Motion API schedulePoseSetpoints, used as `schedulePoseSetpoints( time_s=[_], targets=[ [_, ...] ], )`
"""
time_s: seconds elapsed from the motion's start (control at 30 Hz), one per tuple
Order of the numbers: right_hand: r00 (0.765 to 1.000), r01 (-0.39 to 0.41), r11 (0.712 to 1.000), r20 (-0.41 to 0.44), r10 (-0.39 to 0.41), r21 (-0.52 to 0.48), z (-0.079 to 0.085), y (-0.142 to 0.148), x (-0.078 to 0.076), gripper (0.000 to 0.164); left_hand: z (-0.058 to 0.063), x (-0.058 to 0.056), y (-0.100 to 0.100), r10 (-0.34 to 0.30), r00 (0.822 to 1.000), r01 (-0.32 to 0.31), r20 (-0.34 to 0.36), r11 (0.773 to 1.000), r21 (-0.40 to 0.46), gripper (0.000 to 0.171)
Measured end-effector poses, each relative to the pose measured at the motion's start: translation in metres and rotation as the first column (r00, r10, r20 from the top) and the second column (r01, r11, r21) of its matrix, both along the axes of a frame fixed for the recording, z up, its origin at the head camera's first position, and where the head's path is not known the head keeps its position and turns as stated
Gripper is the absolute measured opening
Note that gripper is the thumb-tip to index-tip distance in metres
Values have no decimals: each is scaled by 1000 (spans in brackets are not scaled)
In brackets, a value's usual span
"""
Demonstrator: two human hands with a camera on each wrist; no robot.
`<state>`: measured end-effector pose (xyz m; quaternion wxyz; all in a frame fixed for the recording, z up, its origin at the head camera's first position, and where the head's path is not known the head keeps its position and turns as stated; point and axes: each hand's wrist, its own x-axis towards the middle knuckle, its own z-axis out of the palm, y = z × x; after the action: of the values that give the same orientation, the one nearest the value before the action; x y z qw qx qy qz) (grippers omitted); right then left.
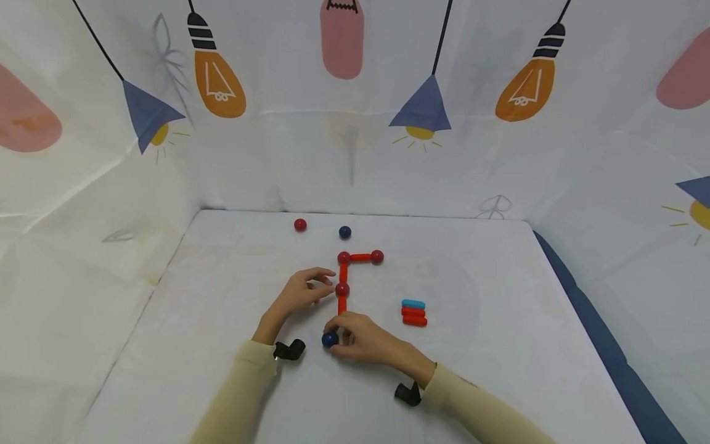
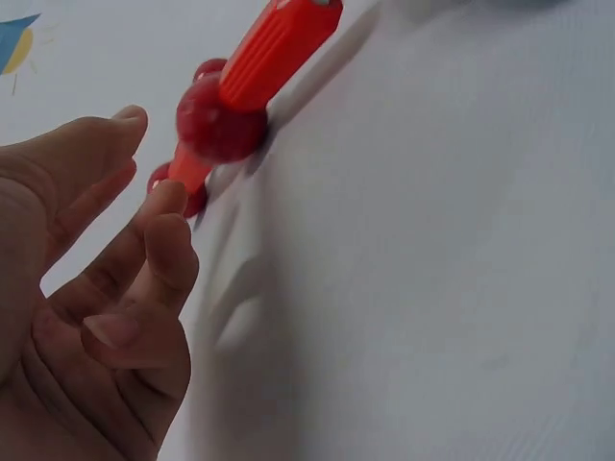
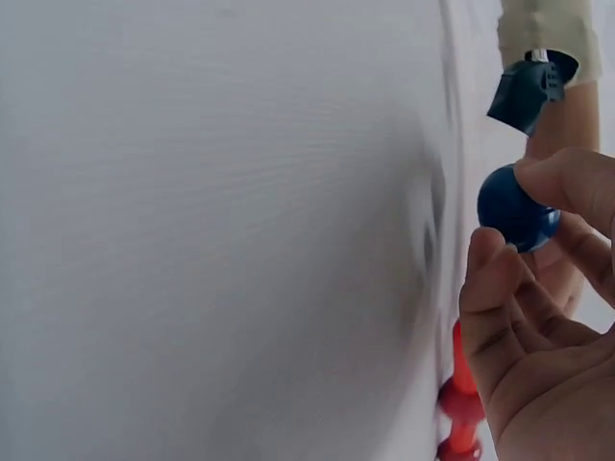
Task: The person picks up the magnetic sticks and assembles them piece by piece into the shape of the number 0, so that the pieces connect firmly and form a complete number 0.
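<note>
My right hand (image 1: 360, 338) pinches a dark blue ball (image 1: 330, 340) between thumb and fingers, as the right wrist view shows of the blue ball (image 3: 514, 206) too. Beyond it lies a joined chain of red balls and red rods, bent like an L. Its corner ball (image 1: 344, 258) links to an end ball (image 1: 377, 256) on the right and a nearer ball (image 1: 342, 289). A red rod (image 2: 279, 48) runs from that nearer ball towards me, its near end hidden by my right hand in the head view. My left hand (image 1: 302, 290), fingers loosely bent, is beside the nearer ball, holding nothing.
Right of the chain, a blue rod (image 1: 413, 304) and two red rods (image 1: 414, 320) lie side by side. At the back of the white table (image 1: 488, 296) sit a loose red ball (image 1: 300, 225) and a dark blue ball (image 1: 345, 232). A patterned cloth (image 1: 310, 160) rises behind.
</note>
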<state>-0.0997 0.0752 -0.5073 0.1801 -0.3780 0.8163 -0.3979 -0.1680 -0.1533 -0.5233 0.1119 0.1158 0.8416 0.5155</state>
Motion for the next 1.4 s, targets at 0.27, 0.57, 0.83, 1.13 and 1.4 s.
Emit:
schedulePoseSetpoints(
  time_s=[0.27,0.57,0.83,1.13,1.4],
  targets=[
    [999,54,998,2,-54,-20,-2,20,1,28,-6,3,18,-3,996,-7,-89,994,-112,33],
    [996,89,996,-31,-89,-27,-11,24,-7,32,-7,1,21,22,995,-35,-98,990,-137,26],
    [994,104,995,-20,-104,1,-13,22,-10,32,-9,2,21,22,997,-31,-80,993,-115,28],
    [993,121,991,-1,-121,50,-11,20,-12,34,-10,3,20,16,997,-25,-81,994,-104,27],
    [992,128,990,-6,-128,53,-12,20,-14,34,-10,4,21,15,996,-23,-82,995,-98,29]
  ],
)
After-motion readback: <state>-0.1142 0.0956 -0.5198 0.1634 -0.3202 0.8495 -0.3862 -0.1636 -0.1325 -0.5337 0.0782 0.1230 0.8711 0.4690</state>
